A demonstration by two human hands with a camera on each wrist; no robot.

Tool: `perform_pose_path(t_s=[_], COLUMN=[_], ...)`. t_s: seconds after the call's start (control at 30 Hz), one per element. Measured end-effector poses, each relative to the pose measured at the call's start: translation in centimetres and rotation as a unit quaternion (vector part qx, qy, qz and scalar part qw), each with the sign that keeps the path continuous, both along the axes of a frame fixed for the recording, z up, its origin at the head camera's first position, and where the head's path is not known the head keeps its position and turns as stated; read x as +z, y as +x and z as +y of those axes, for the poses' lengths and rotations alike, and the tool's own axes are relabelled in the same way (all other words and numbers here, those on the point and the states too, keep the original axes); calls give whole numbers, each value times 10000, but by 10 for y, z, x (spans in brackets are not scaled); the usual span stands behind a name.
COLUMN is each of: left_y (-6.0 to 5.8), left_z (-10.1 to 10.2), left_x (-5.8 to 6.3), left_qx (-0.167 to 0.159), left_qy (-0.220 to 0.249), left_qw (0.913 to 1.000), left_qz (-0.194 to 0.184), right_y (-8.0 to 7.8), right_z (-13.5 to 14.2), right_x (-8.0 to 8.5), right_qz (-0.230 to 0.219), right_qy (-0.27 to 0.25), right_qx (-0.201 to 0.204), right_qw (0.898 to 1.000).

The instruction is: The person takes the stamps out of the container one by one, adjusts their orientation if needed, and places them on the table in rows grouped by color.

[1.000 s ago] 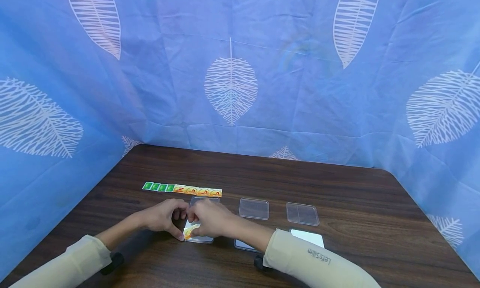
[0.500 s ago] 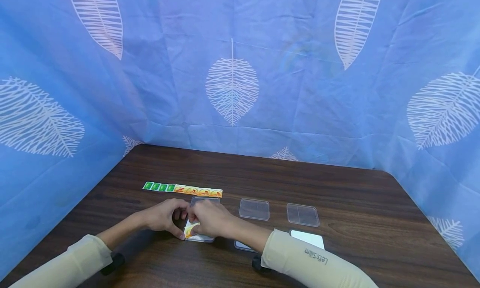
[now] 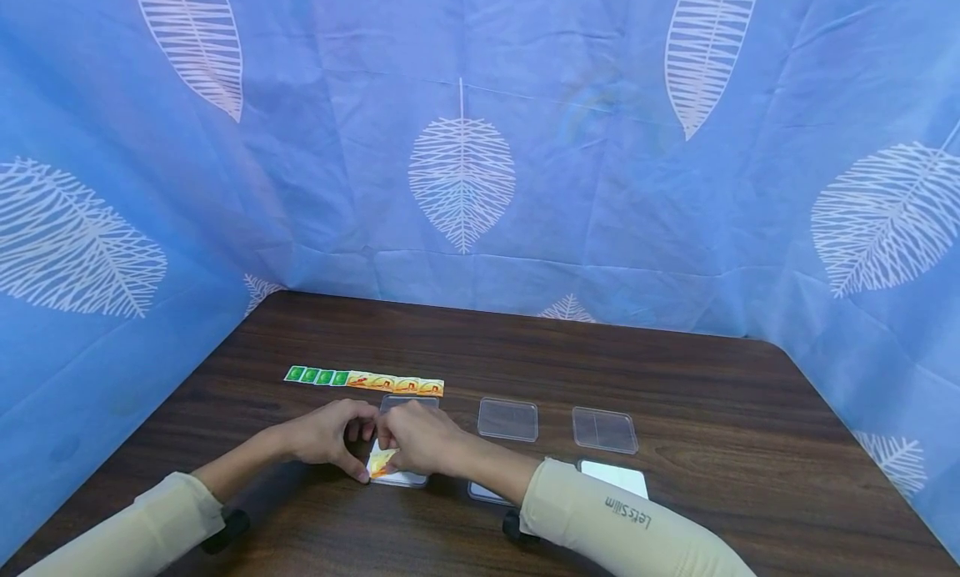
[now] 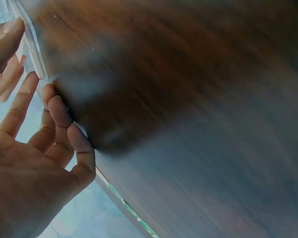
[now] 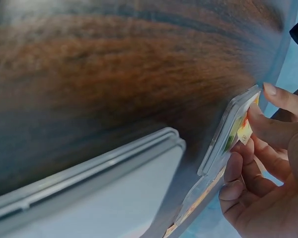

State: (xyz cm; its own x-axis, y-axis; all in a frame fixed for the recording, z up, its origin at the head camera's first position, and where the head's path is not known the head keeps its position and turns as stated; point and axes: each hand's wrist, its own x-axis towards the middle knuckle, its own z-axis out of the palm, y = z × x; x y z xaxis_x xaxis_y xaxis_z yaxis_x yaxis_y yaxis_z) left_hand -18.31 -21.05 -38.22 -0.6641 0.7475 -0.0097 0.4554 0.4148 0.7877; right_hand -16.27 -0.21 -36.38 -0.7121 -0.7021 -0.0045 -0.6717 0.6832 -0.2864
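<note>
In the head view my left hand holds the left edge of a clear plastic case with a white inside. Its thumb is at the near left corner, its bent fingers farther back along the edge. My right hand reaches over the same case and pinches a small yellow-orange stamp there. From the right wrist, the thumb lies on the stamp at the case's face, with other fingers curled by the edge. A clear lid lies just behind, partly covered by the right hand.
A row of green stamps and orange stamps lies at the back left. Two more clear lids lie to the right. Nearer are two cases with white insides, one partly under the right forearm.
The yellow-orange stamp has shifted and tilted slightly under my right fingers. Both hands stay almost where they were, and the right sleeve has moved a little left.
</note>
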Motion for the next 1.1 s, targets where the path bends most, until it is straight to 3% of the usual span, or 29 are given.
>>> perform_pose_path(t_s=[0.33,0.53,0.67,0.9,1.1], left_y=[2,2,2,2,2], left_z=[0,-1,-1,-1,-5], left_x=[-6,-9,-8,-10,-9], left_qx=[188,224,260,302,322], left_qy=[194,158,143,150,161], left_qw=[9996,9995,9995,9994,9993], left_qz=[31,158,47,-58,-58], right_y=[3,4,2,-9,-22], right_z=[0,0,0,13,35], right_x=[-1,-1,-1,13,29], right_qz=[-30,-77,-257,-1286,-1571], right_qy=[57,9,-135,-986,-1706], right_qx=[-237,-218,-138,146,-101], right_qw=[9997,9997,9995,9867,9727])
